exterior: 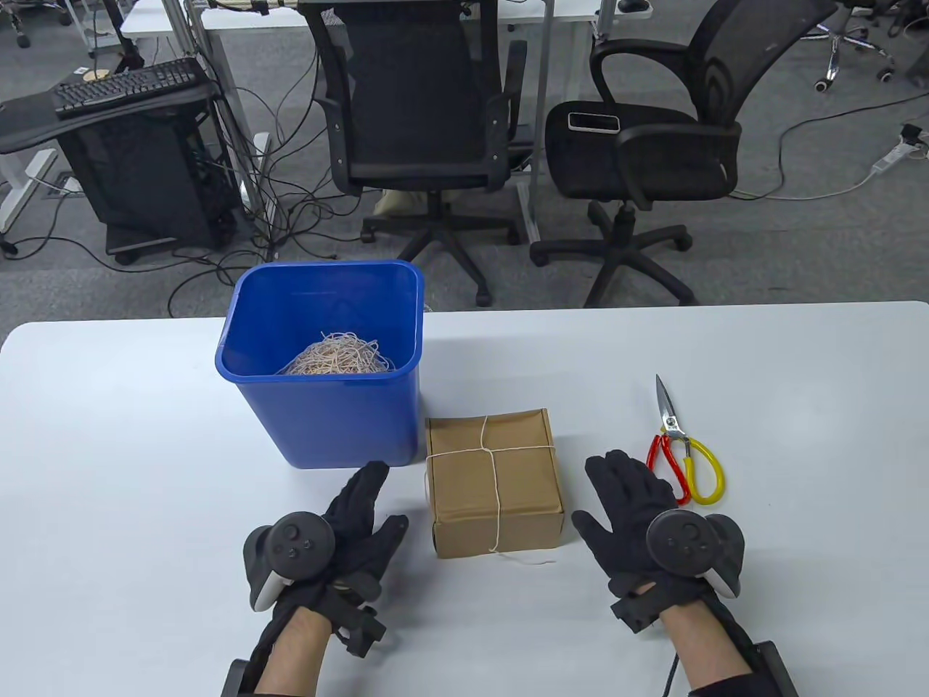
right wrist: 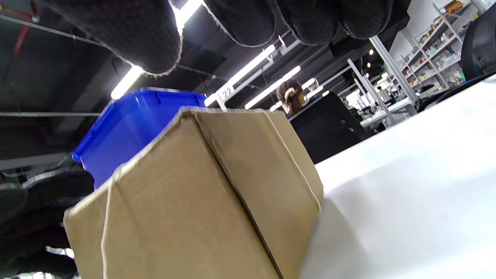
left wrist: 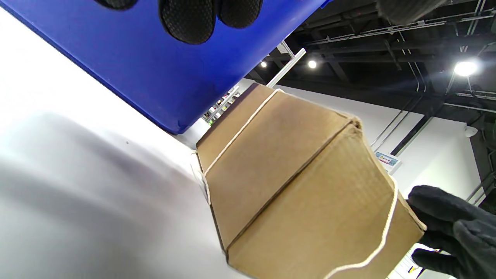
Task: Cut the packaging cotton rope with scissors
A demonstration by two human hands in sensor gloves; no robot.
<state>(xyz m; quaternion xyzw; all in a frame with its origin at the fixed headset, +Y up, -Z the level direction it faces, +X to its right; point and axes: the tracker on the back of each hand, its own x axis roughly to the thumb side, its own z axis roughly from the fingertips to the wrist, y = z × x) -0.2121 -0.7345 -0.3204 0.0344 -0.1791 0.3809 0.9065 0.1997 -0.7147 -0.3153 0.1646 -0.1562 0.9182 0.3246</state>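
Observation:
A brown cardboard box (exterior: 495, 479) sits near the table's front middle, tied crosswise with white cotton rope (exterior: 492, 454); a loose rope end trails on the table at its front. The box also shows in the left wrist view (left wrist: 294, 186) and the right wrist view (right wrist: 201, 201). Scissors (exterior: 682, 446) with one red and one yellow handle lie closed on the table to the box's right. My left hand (exterior: 359, 519) is open and empty just left of the box. My right hand (exterior: 628, 501) is open and empty between the box and the scissors.
A blue plastic bin (exterior: 326, 363) holding a tangle of cut rope (exterior: 337, 356) stands directly behind and left of the box, nearly touching it. Two black office chairs (exterior: 428, 109) stand on the floor beyond the table's far edge.

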